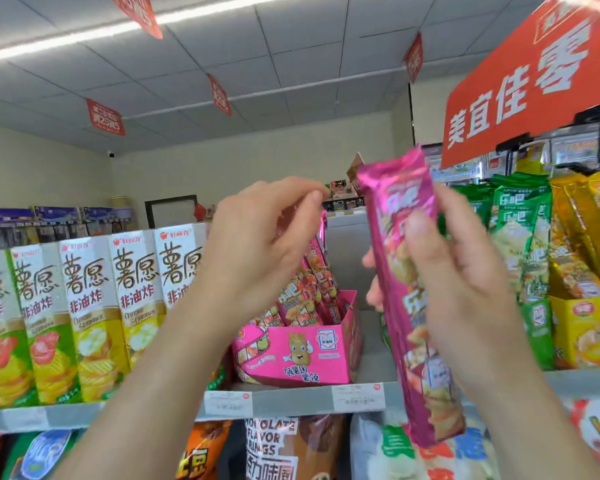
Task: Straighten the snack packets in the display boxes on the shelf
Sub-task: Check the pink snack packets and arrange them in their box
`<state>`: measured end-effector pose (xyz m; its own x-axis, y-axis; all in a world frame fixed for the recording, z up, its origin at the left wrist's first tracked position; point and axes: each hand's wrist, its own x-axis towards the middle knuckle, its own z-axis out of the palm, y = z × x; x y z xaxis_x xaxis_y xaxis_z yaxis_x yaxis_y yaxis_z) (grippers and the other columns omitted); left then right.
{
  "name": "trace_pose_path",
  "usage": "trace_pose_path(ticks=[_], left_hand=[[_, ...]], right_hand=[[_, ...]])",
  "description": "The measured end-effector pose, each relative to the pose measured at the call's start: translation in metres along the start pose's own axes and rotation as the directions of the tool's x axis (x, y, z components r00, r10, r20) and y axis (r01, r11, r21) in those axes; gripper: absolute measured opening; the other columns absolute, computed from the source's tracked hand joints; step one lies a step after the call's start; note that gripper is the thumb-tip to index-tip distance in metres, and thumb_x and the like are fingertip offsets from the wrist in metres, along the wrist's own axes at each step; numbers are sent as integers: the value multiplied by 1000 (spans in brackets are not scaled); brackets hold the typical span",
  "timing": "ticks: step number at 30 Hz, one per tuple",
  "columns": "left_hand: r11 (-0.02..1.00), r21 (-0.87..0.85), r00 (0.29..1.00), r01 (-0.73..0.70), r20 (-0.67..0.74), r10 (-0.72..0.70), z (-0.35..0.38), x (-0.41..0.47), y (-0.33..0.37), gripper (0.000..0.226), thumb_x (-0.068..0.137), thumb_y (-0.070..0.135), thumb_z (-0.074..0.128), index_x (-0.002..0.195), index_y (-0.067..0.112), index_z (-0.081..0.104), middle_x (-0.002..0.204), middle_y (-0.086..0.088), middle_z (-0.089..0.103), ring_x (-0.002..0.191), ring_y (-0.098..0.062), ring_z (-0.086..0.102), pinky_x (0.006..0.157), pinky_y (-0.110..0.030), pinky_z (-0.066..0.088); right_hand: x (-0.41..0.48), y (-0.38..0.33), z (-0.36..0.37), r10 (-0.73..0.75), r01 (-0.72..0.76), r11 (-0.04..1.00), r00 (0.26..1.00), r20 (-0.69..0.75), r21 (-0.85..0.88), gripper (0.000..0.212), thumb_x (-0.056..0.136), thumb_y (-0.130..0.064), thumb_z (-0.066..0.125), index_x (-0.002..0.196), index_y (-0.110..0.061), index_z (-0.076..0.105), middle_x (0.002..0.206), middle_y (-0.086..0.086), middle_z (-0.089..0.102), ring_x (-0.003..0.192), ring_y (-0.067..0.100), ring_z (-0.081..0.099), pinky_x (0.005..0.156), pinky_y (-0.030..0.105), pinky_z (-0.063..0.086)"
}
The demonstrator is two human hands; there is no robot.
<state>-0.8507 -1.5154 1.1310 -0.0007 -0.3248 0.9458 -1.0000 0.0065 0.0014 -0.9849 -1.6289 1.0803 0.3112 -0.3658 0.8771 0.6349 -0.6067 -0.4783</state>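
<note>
Shop shelf (291, 398) at frame centre carries a pink display box (302, 351); up and right of it the right hand (465, 278) grasps a long pink packet (395, 306) near-upright, while the left hand (257, 251), directly above the box, pinches the tops of the boxed packets (312, 292).

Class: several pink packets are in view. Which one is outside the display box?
The packet in the right hand, held up before the shelf; the other packets stand in the pink box.

Small shop: pale cream walls (257, 168), grey tiled drop ceiling (309, 39) with a long strip light (84, 34) glowing. Red promo signs (105, 116) dangle from it, a little dome camera (111, 154) sits up in the corner, and a grey shelf (291, 400) runs across.
</note>
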Motion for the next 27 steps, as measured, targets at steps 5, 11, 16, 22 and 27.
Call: trace_pose_path(ticks=[5, 11, 16, 22, 27], left_hand=[[812, -535, 973, 232, 114, -203, 11, -34, 36, 27, 92, 39, 58, 108, 20, 70, 94, 6, 75, 88, -5, 69, 74, -24, 54], [548, -727, 884, 414, 177, -432, 20, -63, 46, 14, 81, 23, 71, 89, 15, 78, 83, -5, 77, 79, -16, 72, 68, -29, 59], [191, -899, 791, 393, 224, -569, 18, -70, 37, 20, 75, 18, 67, 86, 5, 77, 81, -12, 74, 75, -19, 71, 63, -28, 57], [-71, -977, 774, 202, 204, -599, 19, -73, 44, 16, 82, 24, 63, 89, 15, 75, 83, -2, 71, 76, -14, 67, 73, -27, 57], [-11, -963, 702, 270, 205, -682, 36, -85, 70, 44, 75, 39, 72, 107, 8, 66, 91, -6, 73, 79, -13, 70, 66, -28, 57]], right_hand=[[-37, 20, 8, 61, -78, 991, 987, 152, 109, 27, 89, -51, 55, 112, -38, 50, 82, -9, 72, 63, 1, 65, 59, 12, 48], [-64, 24, 8, 172, -194, 979, 953, 248, 67, 41, 81, -55, 63, 114, -43, 43, 97, -5, 75, 78, 10, 70, 67, 17, 52], [-76, 24, -23, 408, -439, 896, 745, 528, -73, 48, 76, -68, 61, 122, -56, 49, 96, -1, 74, 85, 16, 71, 74, 19, 52], [-93, 18, -42, 453, -591, 804, 683, 573, 68, 51, 68, -76, 65, 115, -56, 62, 90, -8, 74, 76, 12, 69, 66, 19, 54], [-111, 1, -38, 508, -649, 741, 709, 490, 171, 41, 65, -72, 66, 99, -49, 71, 64, 2, 71, 46, 15, 63, 50, 22, 52]])
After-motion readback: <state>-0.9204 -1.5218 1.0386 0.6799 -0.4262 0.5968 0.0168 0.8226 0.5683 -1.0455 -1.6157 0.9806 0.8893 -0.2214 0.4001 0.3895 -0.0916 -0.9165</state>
